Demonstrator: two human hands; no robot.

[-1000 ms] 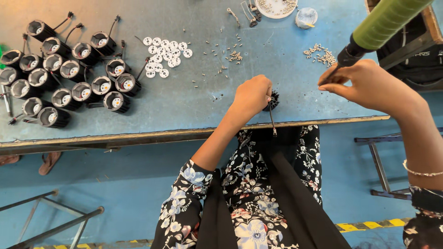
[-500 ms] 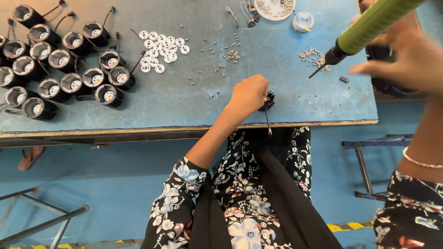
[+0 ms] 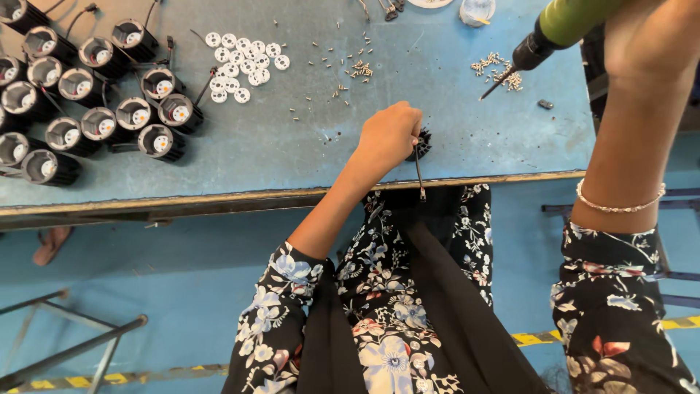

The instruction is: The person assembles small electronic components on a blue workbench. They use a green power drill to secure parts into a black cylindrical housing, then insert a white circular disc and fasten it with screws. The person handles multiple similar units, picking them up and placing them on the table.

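Blue bench (image 3: 292, 146) fills the view. Near its front edge sits a black housing (image 3: 421, 143) with a cable (image 3: 418, 171) hanging over — the left hand (image 3: 390, 135) covers it, fingers closed around it. The right hand (image 3: 649, 36) grips a green screwdriver (image 3: 561, 29), tip above loose screws (image 3: 497, 69). White discs (image 3: 240, 62) and more black housings (image 3: 87, 95) lie further left.
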